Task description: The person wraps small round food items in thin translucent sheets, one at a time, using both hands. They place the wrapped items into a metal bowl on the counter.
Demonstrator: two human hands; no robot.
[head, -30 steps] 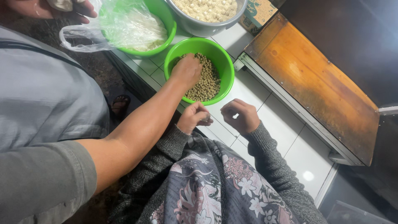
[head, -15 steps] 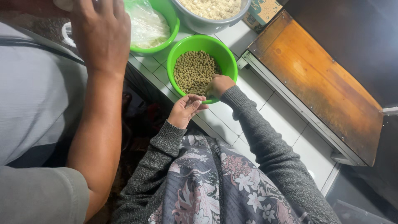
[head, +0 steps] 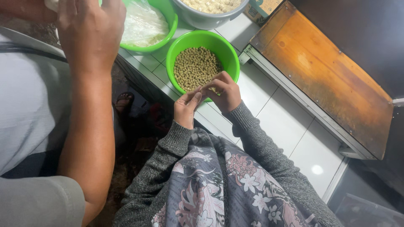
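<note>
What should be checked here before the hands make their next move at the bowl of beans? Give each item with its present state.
1. Green bowl of beans sits fully on the tiled counter: ok, though close to the counter's edge.
2. Right hand rests at the bowl's near rim: ok.
3. Left hand is beside the right, fingertips meeting: ok.
4. Something pinched between the fingers: cannot tell, too small to see.
5. Another person's hand is raised clear of the bean bowl, above the second green bowl lined with plastic: ok.
6. Grey bowl behind stands apart from the hands: ok.
</note>
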